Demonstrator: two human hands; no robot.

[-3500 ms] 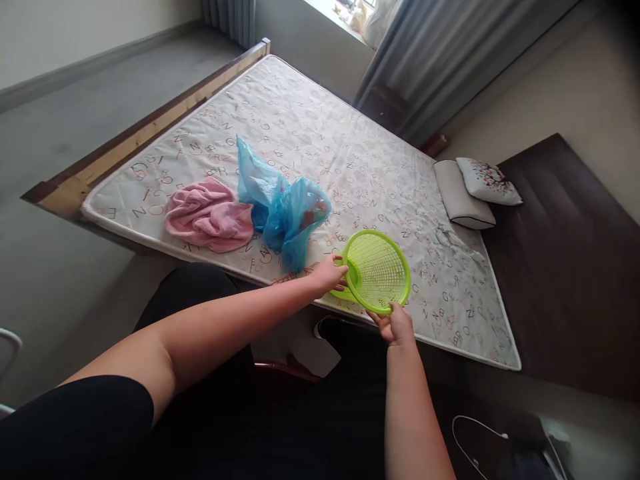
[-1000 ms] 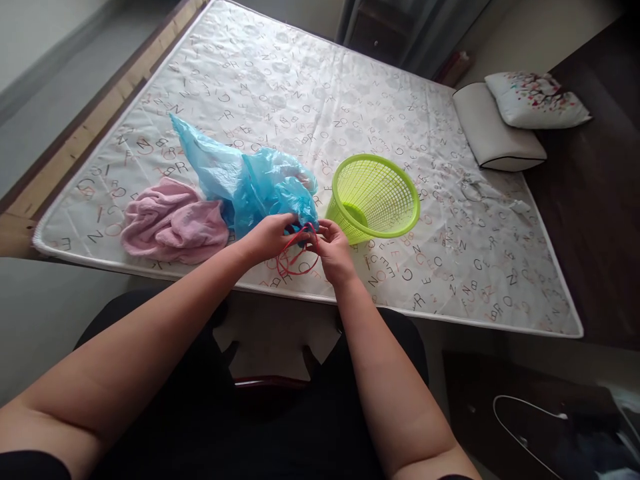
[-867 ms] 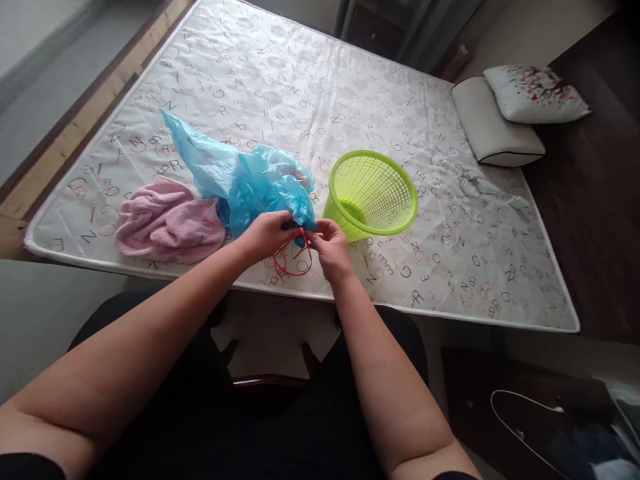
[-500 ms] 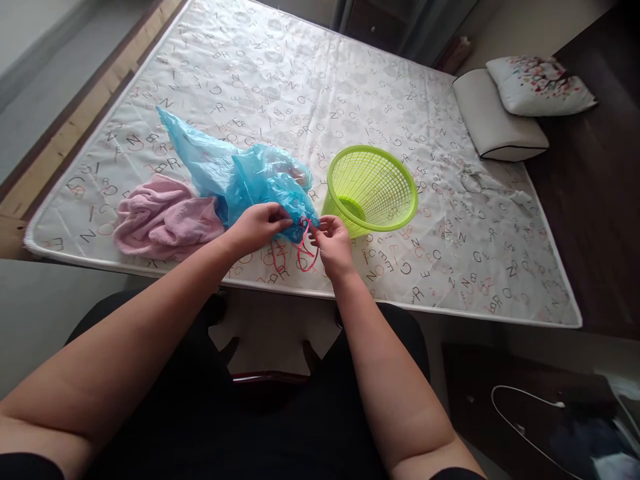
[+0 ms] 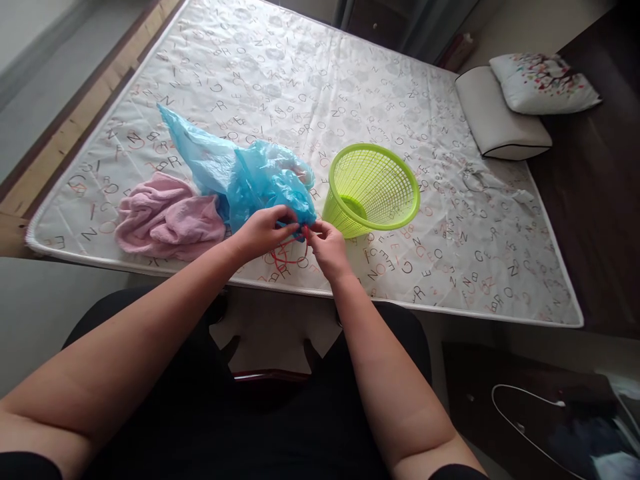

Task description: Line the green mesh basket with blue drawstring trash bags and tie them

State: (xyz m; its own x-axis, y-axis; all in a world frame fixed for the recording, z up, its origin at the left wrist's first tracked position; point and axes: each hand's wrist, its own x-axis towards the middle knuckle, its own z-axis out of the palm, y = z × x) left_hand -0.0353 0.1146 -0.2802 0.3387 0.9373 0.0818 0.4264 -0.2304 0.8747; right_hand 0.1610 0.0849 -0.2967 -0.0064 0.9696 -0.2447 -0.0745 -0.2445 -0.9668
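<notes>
A crumpled blue plastic bag (image 5: 250,177) lies near the front edge of the mattress. At its gathered near corner, my left hand (image 5: 267,230) pinches the bag, fingers closed; its thumb and fingertips partly hide the grip. Beside it my right hand (image 5: 329,250) is closed on a thin red string (image 5: 306,245) at the same corner. The string hangs in loose loops over the mattress below my hands. To the left, a pink cloth (image 5: 170,220) lies bunched against the bag. A green mesh basket (image 5: 373,190) stands just beyond my right hand.
The letter-printed mattress (image 5: 450,233) carries everything. A white pillow with a tree print (image 5: 545,83) rests on a beige cushion (image 5: 500,123) at the far right. Below right, a white cable (image 5: 510,420) lies on a dark surface.
My fingers have drawn closer together at the bag's corner. The red string's loop has shifted left and lower. The cloth and basket stay in place.
</notes>
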